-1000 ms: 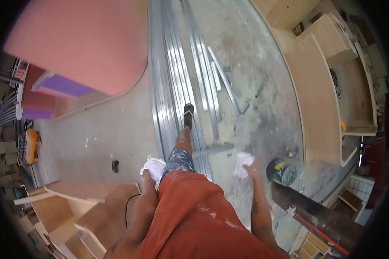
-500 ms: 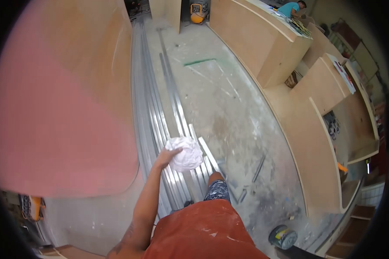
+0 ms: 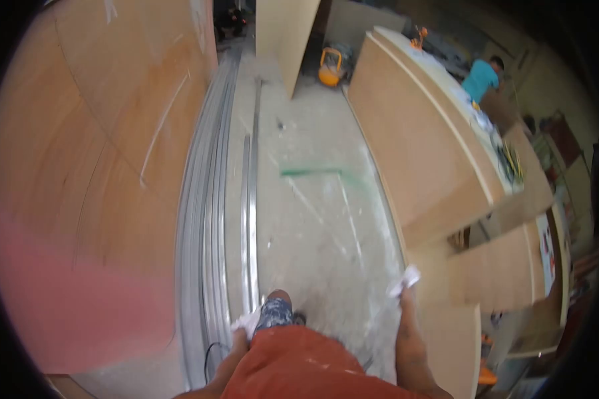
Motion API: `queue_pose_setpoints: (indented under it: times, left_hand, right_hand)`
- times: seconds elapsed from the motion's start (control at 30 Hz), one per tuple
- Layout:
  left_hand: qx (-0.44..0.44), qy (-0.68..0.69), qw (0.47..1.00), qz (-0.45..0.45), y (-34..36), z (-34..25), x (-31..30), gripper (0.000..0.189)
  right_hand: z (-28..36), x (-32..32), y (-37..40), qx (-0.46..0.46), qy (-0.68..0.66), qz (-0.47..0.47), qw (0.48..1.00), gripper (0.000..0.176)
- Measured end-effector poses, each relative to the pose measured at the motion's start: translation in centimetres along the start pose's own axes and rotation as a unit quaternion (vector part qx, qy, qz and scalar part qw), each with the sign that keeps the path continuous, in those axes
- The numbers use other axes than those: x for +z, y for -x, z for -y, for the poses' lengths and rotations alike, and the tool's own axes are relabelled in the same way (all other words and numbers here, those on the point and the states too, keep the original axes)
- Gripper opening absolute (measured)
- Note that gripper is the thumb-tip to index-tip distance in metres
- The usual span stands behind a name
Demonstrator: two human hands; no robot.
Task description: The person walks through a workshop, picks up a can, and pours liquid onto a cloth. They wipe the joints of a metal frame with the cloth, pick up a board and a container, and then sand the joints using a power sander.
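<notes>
Left cloth (image 3: pixel 247 322), white and crumpled, at 6 o'clock low in view, bunched in left hand (image 3: pixel 236 340), fingers curled shut around it, detail blurred; it's just at 9 o'clock of the raised knee in patterned shorts (image 3: pixel 275 312). Right cloth (image 3: pixel 405 280), also white, at 4 o'clock of frame centre, sticks up out of right hand (image 3: pixel 404 302), fingers closed on its lower end; arm runs down to 5 o'clock. Hands well apart, knee and orange-red shirt (image 3: pixel 299 366) between them. Under both: dusty concrete floor (image 3: pixel 313 226) with a green streak (image 3: pixel 309 171) at 12 o'clock of the knee. Bundle of long metal rails (image 3: pixel 206 226) lies on the floor at 10 o'clock of left hand, running off toward 12. Big curved plywood panel (image 3: pixel 100 133) fills 9 o'clock, its lower part painted pink. Plywood counter (image 3: pixel 419 146) at 2 o'clock, right hand near its lower end. Far off at 1 o'clock a person in a teal shirt (image 3: pixel 480 78) at the counter; yellow machine (image 3: pixel 331 66) at 12 o'clock
</notes>
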State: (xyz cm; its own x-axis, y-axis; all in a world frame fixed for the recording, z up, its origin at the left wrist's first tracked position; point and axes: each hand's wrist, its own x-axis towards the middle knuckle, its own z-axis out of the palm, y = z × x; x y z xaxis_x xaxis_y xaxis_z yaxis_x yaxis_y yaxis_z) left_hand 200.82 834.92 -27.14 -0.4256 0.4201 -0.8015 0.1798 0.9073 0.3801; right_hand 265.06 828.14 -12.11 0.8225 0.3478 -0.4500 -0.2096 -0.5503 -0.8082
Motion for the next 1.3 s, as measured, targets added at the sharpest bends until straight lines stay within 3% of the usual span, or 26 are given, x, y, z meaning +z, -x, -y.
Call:
queue_pose_setpoints:
  times: [0.03, 0.1, 0.17, 0.2, 0.27, 0.3, 0.37, 0.43, 0.5, 0.57, 0.6, 0.67, 0.7, 0.83, 0.87, 0.9, 0.93, 0.97, 1.0, 1.03, 1.07, 1.17, 1.23, 1.27, 1.3]
  left_hand:
    - [-0.035, 0.024, 0.999, -0.001, -0.2, -2.5, 1.6, 0.038]
    - [-0.091, 0.060, 0.994, 0.000, -1.3, -6.9, 5.2, 0.037]
    - [-0.111, 0.081, 0.990, -0.009, -4.0, -13.4, 9.0, 0.035]
    - [-0.111, 0.089, 0.990, -0.017, -5.4, -17.0, 11.0, 0.035]
    - [-0.087, 0.111, 0.990, -0.024, -8.5, -26.5, 15.2, 0.034]
    - [-0.060, 0.124, 0.990, -0.020, -10.0, -32.3, 17.7, 0.033]
    - [0.050, 0.162, 0.985, 0.033, -13.4, -43.5, 22.5, 0.032]
    - [0.177, 0.228, 0.949, 0.128, -17.2, -56.5, 26.8, 0.030]
    - [0.274, 0.104, 0.948, 0.127, -14.2, -71.6, 27.4, 0.031]
    - [0.342, -0.012, 0.919, 0.196, -12.6, -85.4, 27.1, 0.034]
    - [0.340, -0.011, 0.921, 0.190, -14.1, -91.3, 27.6, 0.034]
    - [0.475, 0.013, 0.848, 0.237, -17.4, -101.1, 29.5, 0.034]
    - [0.476, 0.019, 0.848, 0.232, -19.0, -104.9, 30.3, 0.034]
    - [0.264, 0.083, 0.956, 0.101, -32.0, -109.3, 34.5, 0.042]
    - [0.288, -0.076, 0.954, -0.037, -35.6, -108.7, 35.0, 0.041]
    - [0.129, 0.053, 0.981, -0.136, -35.8, -109.0, 36.5, 0.049]
    - [0.174, 0.293, 0.940, -0.027, -35.0, -111.5, 34.7, 0.044]
    - [0.014, 0.229, 0.969, -0.093, -33.5, -113.8, 34.5, 0.045]
    - [-0.079, 0.176, 0.966, -0.170, -36.8, -113.0, 36.7, 0.042]
    - [-0.092, 0.223, 0.955, -0.172, -36.6, -115.5, 36.6, 0.051]
    - [-0.109, 0.265, 0.925, -0.250, -38.9, -117.0, 37.8, 0.043]
    - [-0.207, 0.371, 0.876, -0.228, -43.2, -127.2, 39.9, 0.039]
    - [-0.179, 0.283, 0.918, -0.211, -45.6, -136.9, 39.3, 0.038]
    - [-0.164, 0.217, 0.935, -0.229, -49.2, -141.1, 39.5, 0.039]
    - [-0.151, 0.149, 0.945, -0.250, -52.1, -145.9, 39.3, 0.040]
  right_hand:
    - [6.3, 2.1, -10.8, -0.092, -0.164, 0.088, 0.978, 0.065]
    - [25.4, 6.5, -17.2, -0.334, -0.079, 0.054, 0.938, 0.068]
    - [37.4, 12.6, -21.1, -0.235, -0.006, 0.006, 0.972, 0.069]
    - [37.8, 16.4, -23.0, -0.227, -0.006, 0.010, 0.974, 0.069]
    - [40.3, 24.7, -27.4, -0.313, -0.070, 0.036, 0.947, 0.064]
    - [38.5, 28.5, -29.5, -0.290, -0.017, 0.065, 0.955, 0.064]
    - [29.7, 33.6, -31.3, -0.187, 0.184, 0.125, 0.957, 0.063]
    - [21.7, 34.8, -28.8, -0.062, 0.342, 0.197, 0.917, 0.062]
    - [19.6, 36.8, -27.6, 0.013, 0.389, 0.252, 0.886, 0.062]
    - [21.2, 39.9, -29.1, 0.056, 0.415, 0.279, 0.864, 0.061]
    - [22.8, 42.0, -30.8, 0.070, 0.428, 0.284, 0.855, 0.061]
    - [26.7, 46.4, -35.6, 0.085, 0.447, 0.289, 0.842, 0.060]
    - [29.0, 48.8, -38.4, 0.087, 0.456, 0.290, 0.837, 0.060]
    - [40.2, 59.4, -50.0, 0.081, 0.481, 0.296, 0.821, 0.059]
    - [43.5, 62.6, -53.7, 0.072, 0.487, 0.295, 0.819, 0.058]
    - [47.0, 66.1, -57.9, 0.051, 0.493, 0.291, 0.819, 0.058]
    - [50.8, 70.8, -63.2, 0.013, 0.498, 0.282, 0.820, 0.058]
    - [55.6, 76.3, -69.7, -0.051, 0.491, 0.263, 0.829, 0.058]
    - [61.1, 82.5, -76.2, -0.150, 0.456, 0.239, 0.844, 0.057]
    - [69.5, 89.8, -81.0, -0.316, 0.329, 0.207, 0.865, 0.050]
    - [81.2, 97.6, -83.5, -0.151, 0.328, 0.241, 0.901, 0.052]
    - [105.1, 115.0, -84.4, -0.274, 0.187, 0.307, 0.892, 0.058]
    - [113.9, 122.2, -79.5, -0.293, 0.147, 0.346, 0.879, 0.059]
    - [115.8, 125.2, -78.1, -0.297, 0.113, 0.378, 0.870, 0.060]
    - [115.5, 129.4, -79.6, -0.270, 0.187, 0.372, 0.868, 0.061]
